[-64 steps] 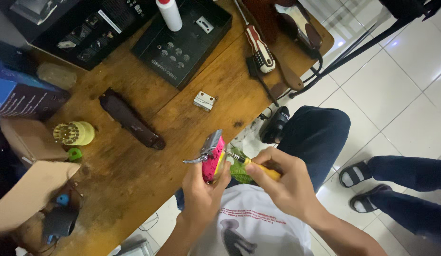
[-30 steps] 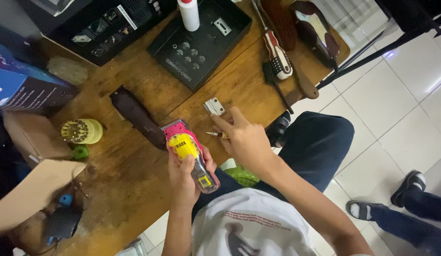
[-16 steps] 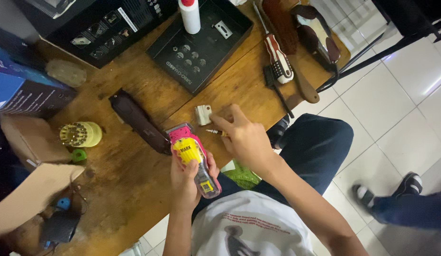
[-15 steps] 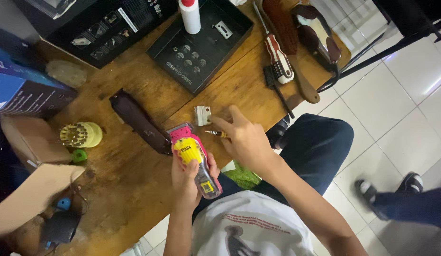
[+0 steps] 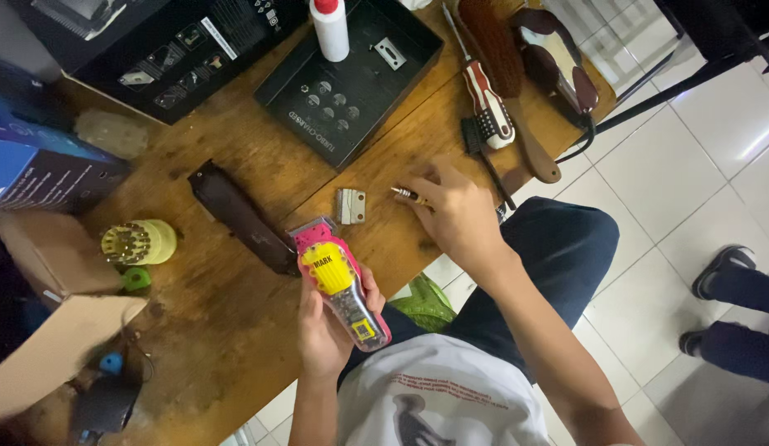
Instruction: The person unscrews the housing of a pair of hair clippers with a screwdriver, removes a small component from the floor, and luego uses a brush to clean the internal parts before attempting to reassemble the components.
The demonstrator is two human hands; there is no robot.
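Seen from above, looking down at a worn wooden table (image 5: 235,330) and two bare hands.

Left hand (image 5: 326,318) wrapped around a pink and yellow hair clipper (image 5: 339,281), fingers curled shut about its lower half, thumb along one side, blade end pointing away from the body and over the table edge. Held just above the table, close to the chest.

Right hand (image 5: 454,215) stretched forward, palm down on the table, fingers loosely bent. Fingertips (image 5: 421,186) closed on a small screwdriver (image 5: 403,194) with a metal tip poking out to the left; handle hidden under the hand, so hard to tell how firm the pinch is. Just left of that tip, lying flat on the wood, a small metal blade plate (image 5: 350,206), near but not touched.

Left of the clipper, a dark brown clipper cover (image 5: 240,216) lying at a slant. Farther left, a yellow-green bit holder (image 5: 140,242). At the far edge, a black tray (image 5: 351,78) with a white bottle (image 5: 329,29) standing in it. To the right, a red and white screwdriver (image 5: 488,103) beside a brush (image 5: 504,49).
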